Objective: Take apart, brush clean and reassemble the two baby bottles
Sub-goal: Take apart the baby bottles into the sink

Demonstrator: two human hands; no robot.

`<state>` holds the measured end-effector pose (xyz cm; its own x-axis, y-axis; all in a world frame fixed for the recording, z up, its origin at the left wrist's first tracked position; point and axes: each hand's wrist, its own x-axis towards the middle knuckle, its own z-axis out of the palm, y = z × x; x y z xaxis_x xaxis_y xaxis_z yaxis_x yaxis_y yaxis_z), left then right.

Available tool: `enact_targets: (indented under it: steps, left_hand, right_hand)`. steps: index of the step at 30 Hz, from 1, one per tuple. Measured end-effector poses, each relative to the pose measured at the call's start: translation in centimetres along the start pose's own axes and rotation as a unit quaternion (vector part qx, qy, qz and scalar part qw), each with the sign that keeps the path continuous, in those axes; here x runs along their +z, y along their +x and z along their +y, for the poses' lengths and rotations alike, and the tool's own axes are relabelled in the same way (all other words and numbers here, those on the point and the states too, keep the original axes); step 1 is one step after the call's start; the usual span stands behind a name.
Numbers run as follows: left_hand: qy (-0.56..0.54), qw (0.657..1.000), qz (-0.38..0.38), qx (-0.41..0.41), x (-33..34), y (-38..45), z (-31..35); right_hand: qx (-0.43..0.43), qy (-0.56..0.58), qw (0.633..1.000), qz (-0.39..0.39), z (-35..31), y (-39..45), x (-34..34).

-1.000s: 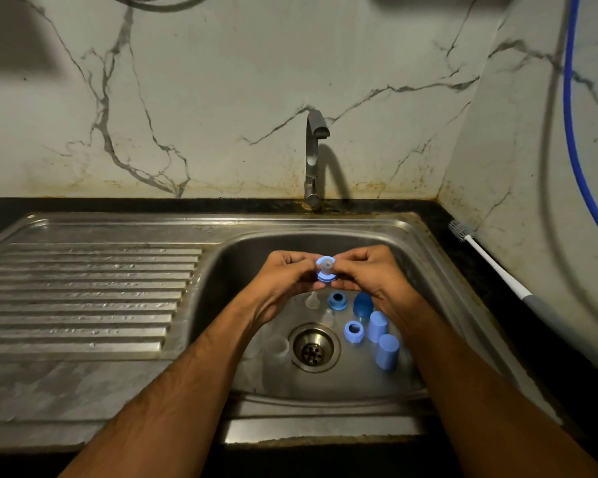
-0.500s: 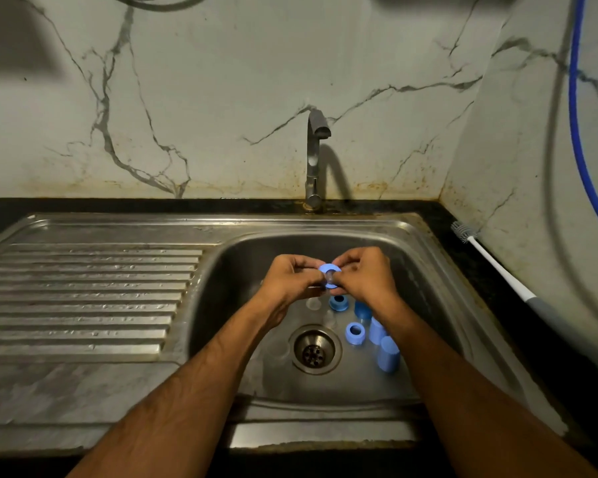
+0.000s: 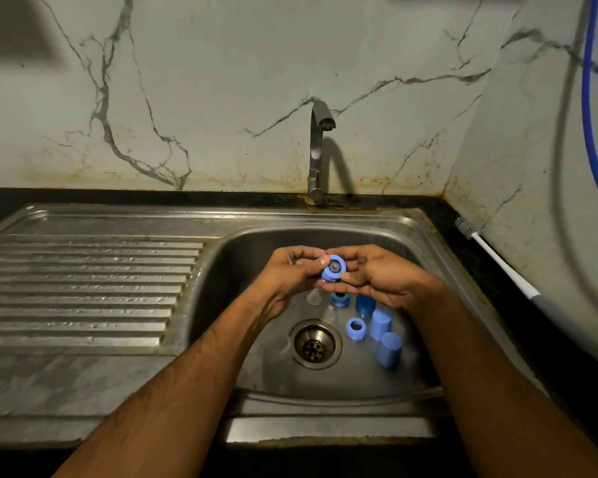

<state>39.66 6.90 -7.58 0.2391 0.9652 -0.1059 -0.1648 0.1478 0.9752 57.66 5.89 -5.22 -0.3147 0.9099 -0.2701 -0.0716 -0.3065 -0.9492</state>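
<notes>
Both hands meet over the sink basin (image 3: 242, 270), above the loose parts on its floor. Left hand (image 3: 290, 272): fingers and thumb curled, pinching the blue screw ring (image 3: 332, 269) from its left side. Right hand (image 3: 377, 276): fingers curled around the same ring from the right, thumb near its lower edge. The ring faces the camera; a pale grey disc sits in its opening, possibly a teat seated inside, though the view is too small to be sure.

On the basin floor, right of the drain (image 3: 314, 345):
- second blue ring (image 3: 355, 327), open end up, just beside the drain;
- third blue ring (image 3: 339, 299), further back, directly under the hands;
- two light blue caps (image 3: 381, 322) and (image 3: 389, 348), standing close together, the second nearer the camera;
- one darker blue cap (image 3: 365, 303), behind them, partly hidden by the right wrist.

Clear teat (image 3: 313, 296) stands just left of the third ring. Faint transparent shapes left of the drain; cannot identify.

Bottle brush (image 3: 497, 260), white handle, lies on the dark counter to the right of the sink, bristle head pointing toward the wall. Tap (image 3: 316, 150) stands behind the basin, no water running. Ribbed drainboard (image 3: 83, 288) to the left. Blue hose (image 3: 589, 115) hangs along the right wall.
</notes>
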Motion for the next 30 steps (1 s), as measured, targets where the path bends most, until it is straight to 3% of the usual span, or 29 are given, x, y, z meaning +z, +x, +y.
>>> enact_targets:
  steps: [8, 18, 22, 25, 28, 30]
  left_hand:
    - [0.017, 0.999, 0.018, -0.033, -0.2, -0.1, -0.5]
    - [0.03, 0.998, -0.02, -0.046, 0.4, -0.4, -0.7]
    - [0.12, 0.992, 0.03, -0.024, 0.3, -0.2, -1.0]
    - [0.198, 0.978, 0.067, -0.01, -0.1, 0.2, -1.5]
    - [0.254, 0.964, 0.079, 0.016, -0.2, 0.3, -1.7]
    - [0.297, 0.95, 0.088, 0.04, -0.1, 0.3, -1.7]
  right_hand:
    - [-0.022, -0.04, 0.997, 0.062, 0.7, 0.6, 0.3]
    - [-0.033, -0.02, 0.991, 0.126, 0.7, 0.7, 0.3]
    - [-0.027, -0.041, 0.993, 0.108, 1.0, 0.7, 0.7]
    - [-0.044, -0.146, 0.985, 0.078, 1.4, 0.5, 0.9]
    - [-0.064, -0.269, 0.952, 0.129, 1.4, 0.5, 1.4]
    - [-0.058, -0.244, 0.957, 0.147, 1.2, 0.5, 1.7]
